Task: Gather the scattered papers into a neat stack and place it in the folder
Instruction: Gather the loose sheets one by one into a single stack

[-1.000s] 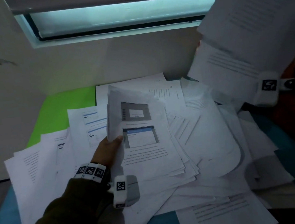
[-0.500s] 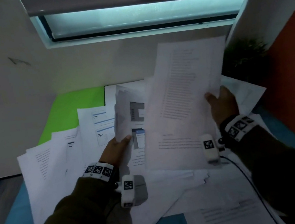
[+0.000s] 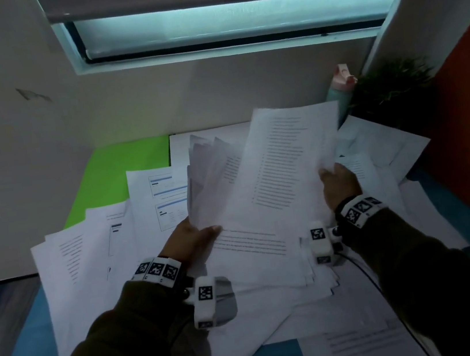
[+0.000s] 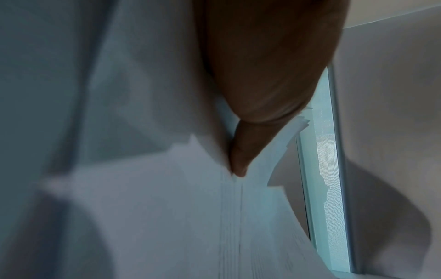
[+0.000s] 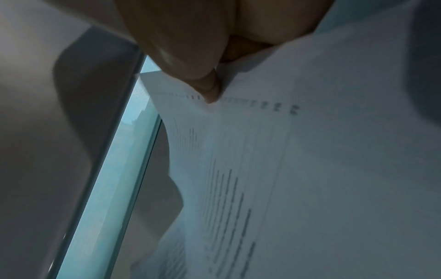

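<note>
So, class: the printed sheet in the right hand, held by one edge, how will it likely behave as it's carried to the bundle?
Probably floppy: the printed sheet already bows where the right hand pinches its edge. Likely very light, since thumb and fingers alone hold it. It may slide askew against the fanned bundle in the left hand.

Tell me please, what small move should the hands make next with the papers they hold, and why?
Probably bring the sheet in the right hand onto the fanned bundle that the left hand grips, and line up the edges. The sheet already overlaps the bundle, the bundle's edges are uneven, and many loose papers lie on the desk, part of them on the green folder.
</note>
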Available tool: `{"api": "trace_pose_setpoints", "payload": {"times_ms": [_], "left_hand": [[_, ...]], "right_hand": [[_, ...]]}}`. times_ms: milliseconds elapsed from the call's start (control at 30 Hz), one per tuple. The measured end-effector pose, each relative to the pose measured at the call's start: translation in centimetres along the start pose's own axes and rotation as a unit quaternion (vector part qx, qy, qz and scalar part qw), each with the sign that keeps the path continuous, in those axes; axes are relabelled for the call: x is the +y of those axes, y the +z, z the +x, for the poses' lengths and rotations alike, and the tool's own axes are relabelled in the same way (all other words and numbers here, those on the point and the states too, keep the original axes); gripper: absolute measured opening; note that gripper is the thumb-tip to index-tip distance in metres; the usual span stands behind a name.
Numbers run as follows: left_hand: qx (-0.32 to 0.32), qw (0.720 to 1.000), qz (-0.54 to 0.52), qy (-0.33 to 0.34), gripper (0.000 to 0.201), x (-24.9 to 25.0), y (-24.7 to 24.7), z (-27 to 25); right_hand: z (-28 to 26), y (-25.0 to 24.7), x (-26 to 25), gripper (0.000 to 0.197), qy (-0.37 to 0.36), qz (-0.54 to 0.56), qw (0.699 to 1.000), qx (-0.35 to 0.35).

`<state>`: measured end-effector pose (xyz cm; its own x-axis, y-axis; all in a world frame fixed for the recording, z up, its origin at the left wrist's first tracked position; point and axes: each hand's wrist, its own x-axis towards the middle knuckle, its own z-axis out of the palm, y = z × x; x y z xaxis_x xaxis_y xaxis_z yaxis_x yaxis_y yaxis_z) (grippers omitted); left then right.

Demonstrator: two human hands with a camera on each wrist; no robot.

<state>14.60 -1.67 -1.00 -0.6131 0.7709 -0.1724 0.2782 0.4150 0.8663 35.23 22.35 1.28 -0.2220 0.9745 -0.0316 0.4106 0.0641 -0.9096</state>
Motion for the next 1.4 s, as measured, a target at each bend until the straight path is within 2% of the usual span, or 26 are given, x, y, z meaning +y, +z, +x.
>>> {"api": "trace_pose_setpoints", "payload": {"times_ms": [67, 200, 300, 367, 433, 467, 533, 567, 667, 700, 800, 833, 900, 1000, 1033, 1100, 1167, 1300, 1333, 1400], "left_hand": [[-0.003, 0.998, -0.061, -0.011, 0.073, -0.6, 0.2, 0.3], [-0.016, 0.988, -0.146, -0.043, 0.061, -0.8, 0.4, 0.6], [-0.012, 0.987, -0.152, -0.052, 0.061, -0.5, 0.5, 0.6], [-0.015, 0.979, -0.190, -0.070, 0.052, -0.2, 0.6, 0.4], [-0.009, 0.975, -0.206, -0.083, 0.033, 0.2, 0.8, 0.1], [-0.002, 0.978, -0.188, -0.089, 0.031, 0.3, 0.8, 0.0], [0.024, 0.983, -0.150, -0.104, 0.038, -0.1, 0.6, 0.2], [0.022, 0.980, -0.166, -0.106, 0.042, -0.3, 0.5, 0.3], [-0.025, 0.968, -0.238, -0.073, 0.081, -0.6, 0.1, 0.4], [-0.044, 0.965, -0.249, -0.070, 0.077, -0.7, 0.0, 0.4], [-0.048, 0.983, -0.170, -0.052, 0.015, -0.5, 0.3, 0.5], [-0.033, 0.989, -0.138, -0.043, 0.021, -0.4, 0.5, 0.6], [-0.016, 0.992, -0.119, -0.034, 0.038, 0.1, 0.9, 0.3], [-0.019, 0.995, -0.097, -0.025, 0.038, 0.6, 0.9, 0.0], [-0.014, 0.996, -0.084, -0.018, 0.038, 0.6, 0.8, -0.1], [-0.018, 0.997, -0.080, -0.015, 0.040, 0.2, 0.5, 0.2], [-0.024, 0.997, -0.078, -0.013, 0.036, 0.4, 0.3, 0.2], [-0.060, 0.990, -0.129, -0.005, 0.021, 1.3, 0.7, -0.2], [-0.073, 0.984, -0.160, -0.008, 0.014, 1.2, 0.8, -0.1], [-0.077, 0.975, -0.206, -0.030, 0.047, 0.5, 0.8, 0.5]], "right_hand": [[1.1, -1.6, 0.9, 0.033, 0.000, -0.024, 1.000, -0.013], [1.1, -2.8, 2.4, 0.037, -0.004, -0.059, 0.993, -0.098], [0.0, -1.5, 3.2, 0.033, -0.016, -0.092, 0.985, -0.146], [-0.8, -0.1, 3.2, 0.037, -0.016, -0.095, 0.984, -0.149], [-1.6, 1.4, 2.5, 0.029, -0.015, -0.083, 0.986, -0.141], [-2.0, 2.3, 2.0, 0.026, -0.015, -0.077, 0.987, -0.140], [-2.6, 3.9, 0.9, 0.035, -0.013, -0.053, 0.987, -0.149], [-2.6, 4.4, 0.6, 0.043, -0.013, -0.038, 0.988, -0.152], [-2.6, 5.0, -0.2, 0.054, -0.018, -0.021, 0.987, -0.161], [-2.6, 4.8, -0.5, 0.054, -0.029, -0.022, 0.985, -0.171], [-2.8, 4.6, -0.7, 0.055, -0.058, -0.042, 0.966, -0.249], [-2.5, 4.4, -0.4, 0.056, -0.062, -0.063, 0.959, -0.271], [-1.3, 3.1, 0.1, 0.060, -0.057, -0.124, 0.959, -0.248], [1.7, -1.2, 1.2, 0.069, 0.010, -0.200, 0.976, -0.085], [2.7, -3.2, 1.8, 0.070, 0.048, -0.244, 0.968, -0.042], [3.8, -6.5, 3.4, 0.069, 0.127, -0.321, 0.938, -0.003], [4.1, -8.3, 4.7, 0.061, 0.158, -0.329, 0.931, -0.014], [4.5, -9.0, 5.9, 0.066, 0.157, -0.292, 0.943, -0.036], [4.6, -9.1, 5.9, 0.061, 0.147, -0.293, 0.943, -0.050], [4.5, -9.5, 5.4, 0.044, 0.120, -0.321, 0.934, -0.099]]}}
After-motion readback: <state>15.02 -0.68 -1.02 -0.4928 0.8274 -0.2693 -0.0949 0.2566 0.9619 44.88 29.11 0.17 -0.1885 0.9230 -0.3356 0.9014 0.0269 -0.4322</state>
